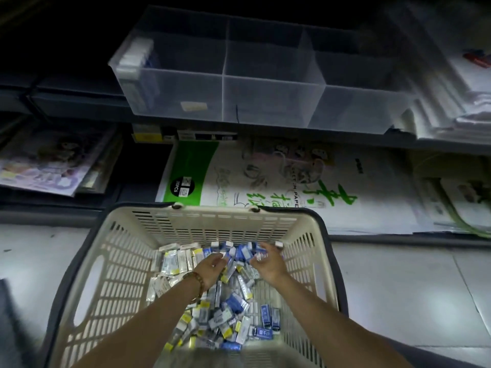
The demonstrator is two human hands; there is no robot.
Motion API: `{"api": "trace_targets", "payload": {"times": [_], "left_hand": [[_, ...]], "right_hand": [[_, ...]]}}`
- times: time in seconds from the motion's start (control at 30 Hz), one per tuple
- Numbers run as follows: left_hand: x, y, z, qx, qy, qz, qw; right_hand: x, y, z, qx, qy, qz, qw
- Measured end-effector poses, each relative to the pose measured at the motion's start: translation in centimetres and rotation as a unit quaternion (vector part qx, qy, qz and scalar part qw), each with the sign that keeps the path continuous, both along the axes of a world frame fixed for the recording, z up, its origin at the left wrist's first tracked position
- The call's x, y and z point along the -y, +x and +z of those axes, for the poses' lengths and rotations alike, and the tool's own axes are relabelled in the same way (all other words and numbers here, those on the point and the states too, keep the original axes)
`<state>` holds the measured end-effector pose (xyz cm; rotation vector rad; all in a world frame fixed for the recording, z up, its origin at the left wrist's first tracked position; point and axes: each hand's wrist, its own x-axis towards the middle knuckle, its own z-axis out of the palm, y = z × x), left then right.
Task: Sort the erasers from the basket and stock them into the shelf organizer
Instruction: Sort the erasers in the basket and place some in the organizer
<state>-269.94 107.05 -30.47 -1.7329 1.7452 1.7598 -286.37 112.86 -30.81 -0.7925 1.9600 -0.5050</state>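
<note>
Both hands down in the cream basket (212,221), which sits on the floor in front of the shelves. Loose erasers (225,314) cover its bottom: blue sleeves mostly mid and R, clear wrapped ones w/ yellow ends to the L and near side.

My right hand (268,262) is at the far end of the pile, fingers curled round a bunch of blue erasers (248,252) lifted a bit off the heap. My left hand (210,264) is just beside it, fingers curled down into the same bunch; can't tell if it actually has hold of any. Bead bracelet (198,281) on my L wrist.

Clear shelf organizer (265,102) is on the shelf above, well apart from the basket, split by dividers. A row of white erasers (135,58) stands along its L wall; other compartments show nothing I can make out.

Pack of sketch paper (265,179) w/ green print lies on the lower shelf, just behind the basket.
</note>
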Motion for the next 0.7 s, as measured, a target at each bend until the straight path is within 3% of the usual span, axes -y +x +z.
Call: {"api": "trace_targets", "payload": {"times": [0.17,0.37,0.53,0.7], "left_hand": [[0.5,-0.8,-2.0,-0.028,0.068,0.071,0.995],[0.2,-3.1,-3.8,-0.073,0.143,0.140,0.977],[0.4,-4.0,-4.2,-0.075,0.172,0.167,0.968],[0.3,-4.5,-4.4,-0.084,0.178,0.187,0.963]], "right_hand": [[0.1,0.2,-1.7,-0.117,-0.005,0.043,0.992],[0.1,0.2,-2.1,-0.195,-0.042,0.039,0.979],[-0.2,0.1,-2.8,-0.182,-0.064,0.025,0.981],[-0.4,-0.9,-3.0,-0.102,-0.095,-0.015,0.990]]}}
